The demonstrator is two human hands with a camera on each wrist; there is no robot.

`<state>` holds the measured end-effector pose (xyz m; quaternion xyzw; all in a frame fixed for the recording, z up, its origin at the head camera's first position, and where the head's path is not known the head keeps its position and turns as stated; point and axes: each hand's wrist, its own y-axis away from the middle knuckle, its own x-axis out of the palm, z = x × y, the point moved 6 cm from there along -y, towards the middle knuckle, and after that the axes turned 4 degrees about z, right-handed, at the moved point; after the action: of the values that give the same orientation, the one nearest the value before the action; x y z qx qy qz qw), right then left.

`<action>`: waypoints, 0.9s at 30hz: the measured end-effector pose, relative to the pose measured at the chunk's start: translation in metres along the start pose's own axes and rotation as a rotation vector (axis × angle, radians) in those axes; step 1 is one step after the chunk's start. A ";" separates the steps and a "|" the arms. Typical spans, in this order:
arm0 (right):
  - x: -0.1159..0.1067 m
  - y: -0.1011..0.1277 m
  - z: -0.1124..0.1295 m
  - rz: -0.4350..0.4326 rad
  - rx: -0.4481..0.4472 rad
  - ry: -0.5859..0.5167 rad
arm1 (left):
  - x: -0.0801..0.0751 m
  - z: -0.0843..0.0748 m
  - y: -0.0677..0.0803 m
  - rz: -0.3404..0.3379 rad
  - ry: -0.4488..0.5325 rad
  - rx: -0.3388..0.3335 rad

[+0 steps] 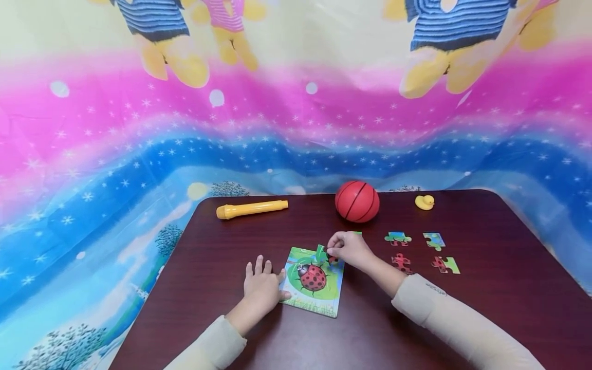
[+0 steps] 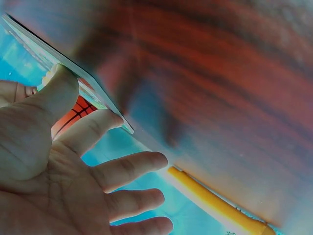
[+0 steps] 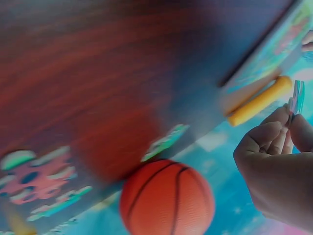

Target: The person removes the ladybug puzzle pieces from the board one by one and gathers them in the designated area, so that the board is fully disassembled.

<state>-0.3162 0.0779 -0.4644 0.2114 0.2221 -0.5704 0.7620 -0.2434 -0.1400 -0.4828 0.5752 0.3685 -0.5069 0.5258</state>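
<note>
A ladybug puzzle board lies on the dark wooden table. My left hand lies flat with straight fingers at the board's left edge, its thumb touching that edge. My right hand pinches a small puzzle piece over the board's top right corner; the piece shows between thumb and fingers in the right wrist view. Several loose puzzle pieces lie to the right of the board.
A red ball sits behind the board and appears as the ball in the right wrist view. A yellow marker lies at the back left and a small yellow duck at the back right. A colourful cloth hangs behind the table.
</note>
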 end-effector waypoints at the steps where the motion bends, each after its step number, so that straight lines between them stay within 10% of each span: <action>1: -0.002 0.000 -0.003 0.003 0.004 0.006 | 0.000 0.001 0.000 -0.001 0.001 -0.001; 19: -0.029 0.004 -0.045 -0.009 0.092 0.128 | 0.001 -0.001 -0.001 0.012 -0.076 -0.030; 27: -0.036 0.009 -0.055 -0.004 0.114 0.166 | 0.000 -0.007 0.011 0.038 -0.401 -0.084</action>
<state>-0.3224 0.1397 -0.4874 0.3005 0.2518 -0.5644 0.7265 -0.2316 -0.1347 -0.4805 0.4469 0.2664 -0.5855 0.6217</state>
